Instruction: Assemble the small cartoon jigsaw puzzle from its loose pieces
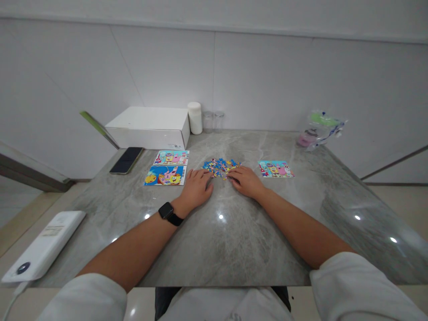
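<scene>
A pile of small, brightly coloured jigsaw pieces (220, 166) lies on the grey table between my two hands. My left hand (196, 186) rests palm down at the pile's left side, fingers stretched forward and holding nothing. At the opposite side, my right hand (246, 182) lies with its fingers reaching to the pieces and its thumb apart; no piece shows in its grasp. Left of my left hand are a cartoon picture card (171, 157) and a blue cartoon card (165, 175), edge to edge. Beyond my right hand lies another cartoon picture (276, 169).
A phone (127, 160), a white box (150, 127), a white bottle (195, 118) and two clear jars (213, 122) stand toward the back left. A clear plastic bag (319, 130) sits at the back right. Near the left edge lies a white power bank (47, 245) with a cable.
</scene>
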### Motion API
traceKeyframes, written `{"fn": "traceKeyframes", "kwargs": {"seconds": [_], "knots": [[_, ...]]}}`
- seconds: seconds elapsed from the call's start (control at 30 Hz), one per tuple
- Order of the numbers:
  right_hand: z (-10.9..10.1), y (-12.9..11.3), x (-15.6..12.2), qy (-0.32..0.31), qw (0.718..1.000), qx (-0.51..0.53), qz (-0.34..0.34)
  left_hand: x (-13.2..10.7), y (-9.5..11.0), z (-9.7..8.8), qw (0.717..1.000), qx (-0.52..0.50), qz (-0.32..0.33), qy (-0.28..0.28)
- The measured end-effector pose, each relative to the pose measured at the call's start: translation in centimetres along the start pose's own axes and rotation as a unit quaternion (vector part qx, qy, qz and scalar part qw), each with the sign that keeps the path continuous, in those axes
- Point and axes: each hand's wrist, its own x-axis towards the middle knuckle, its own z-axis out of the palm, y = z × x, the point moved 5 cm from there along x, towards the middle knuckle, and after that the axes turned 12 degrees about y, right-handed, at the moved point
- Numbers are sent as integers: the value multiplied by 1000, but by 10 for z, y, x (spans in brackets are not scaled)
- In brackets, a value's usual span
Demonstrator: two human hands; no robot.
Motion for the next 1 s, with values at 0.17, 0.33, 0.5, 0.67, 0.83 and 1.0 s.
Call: {"fn": "traceKeyframes", "kwargs": {"seconds": [0.17,0.33,0.5,0.67,0.83,1.0], "knots": [[-2,-5,0,19,999,11,-26,0,2,0,1000,9,-4,-13],[0,-10,0,13,997,42,-58,0,0,1,1000,8,4,-17],[-2,-10,2,5,999,27,-26,1,-2,2,1000,22,2,-10],[-5,1,1,17,998,-21,56,4,-5,-3,998,46,-34,5],[-7,4,0,27,996,-41,74,5,-7,-4,997,69,-46,2],[-2,-7,1,4,1000,-7,2,4,-8,0,997,75,-33,-9]]}}
